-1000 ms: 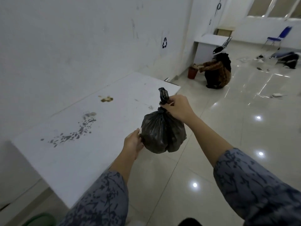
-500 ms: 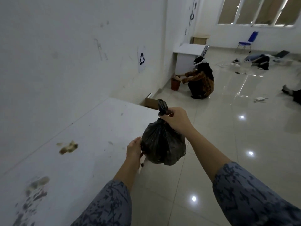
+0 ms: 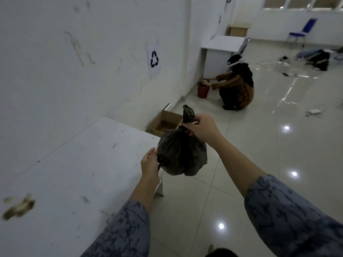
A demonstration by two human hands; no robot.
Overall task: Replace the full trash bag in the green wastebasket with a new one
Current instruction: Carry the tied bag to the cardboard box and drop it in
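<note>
We hold the full black trash bag (image 3: pixel 182 154) out in front of us, in the air just past the corner of the white table (image 3: pixel 78 164) and above the glossy tiled floor (image 3: pixel 259 164). Our right hand (image 3: pixel 201 127) is clenched around the bag's twisted neck, just under the knot, with the tail of plastic standing up above the fist. The right forearm reaches forward and slightly left from a patterned blue-grey sleeve (image 3: pixel 289 216), wrist bent so the knuckles face away from us. Our left hand (image 3: pixel 150 164) presses against the bag's lower left side, fingers curved onto the plastic and thumb up near its shoulder (steadying rather than gripping, as far as we can tell). The left arm runs almost straight ahead from its own sleeve, over the table's edge.

Beyond the bag, an open cardboard box (image 3: pixel 163 123) sits on the floor against the wall, below a paper recycling sign (image 3: pixel 154 59). Farther off, another person (image 3: pixel 235 84) crouches beside a small reddish bin (image 3: pixel 202 90) near a white desk (image 3: pixel 222 47).
</note>
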